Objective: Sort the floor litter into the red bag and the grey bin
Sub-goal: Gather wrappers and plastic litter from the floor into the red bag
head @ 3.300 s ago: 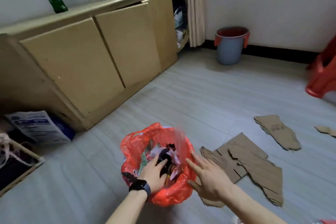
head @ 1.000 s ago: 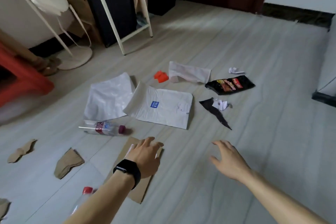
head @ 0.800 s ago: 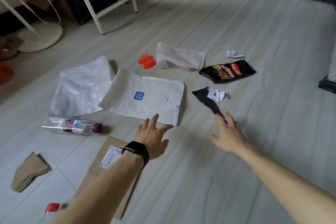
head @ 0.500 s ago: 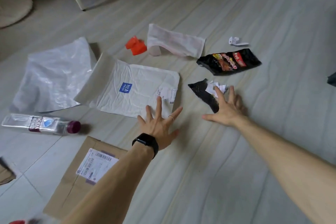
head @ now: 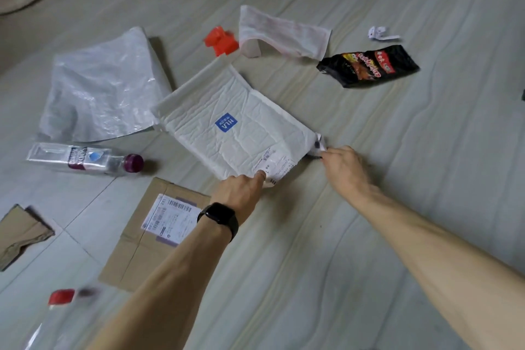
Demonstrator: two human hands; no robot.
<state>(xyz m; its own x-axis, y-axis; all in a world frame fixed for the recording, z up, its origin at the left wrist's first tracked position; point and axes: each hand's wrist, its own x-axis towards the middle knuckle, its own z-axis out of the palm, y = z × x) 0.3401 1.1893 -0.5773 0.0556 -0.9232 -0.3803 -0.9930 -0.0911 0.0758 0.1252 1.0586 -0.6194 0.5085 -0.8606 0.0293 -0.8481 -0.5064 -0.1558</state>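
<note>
While litter lies scattered over a pale plank floor (head: 426,179), a person's left hand (head: 241,190), a black watch (head: 218,219) at the wrist, pinches the near corner of a white padded mailer (head: 235,128). The thumb presses on its printed label, and the other fingers are tucked out of sight beneath. Just to the right, the right hand (head: 346,167) has its fingers curled tight on a dark scrap (head: 316,147) with bits of white paper, at the mailer's neighbouring corner. Whether that pinch also catches the mailer's edge cannot be told.

Beyond the hands lie a black snack wrapper (head: 369,65), a white pouch (head: 281,31), an orange scrap (head: 221,40) and a crumpled paper slip (head: 380,33). Left of the left hand are a clear plastic sheet (head: 102,88) and a water bottle (head: 85,160), and beside the left forearm lies flattened cardboard (head: 133,258). Neither the red bag nor the grey bin is in view.

The risks, as judged: the mailer, limp and held by one corner, could sag and sweep the bottle, or slip free on lifting. The scrap looks loosely gathered, so paper bits may drop. If the right hand has both scrap and mailer, the two could travel together and land in the wrong container.
</note>
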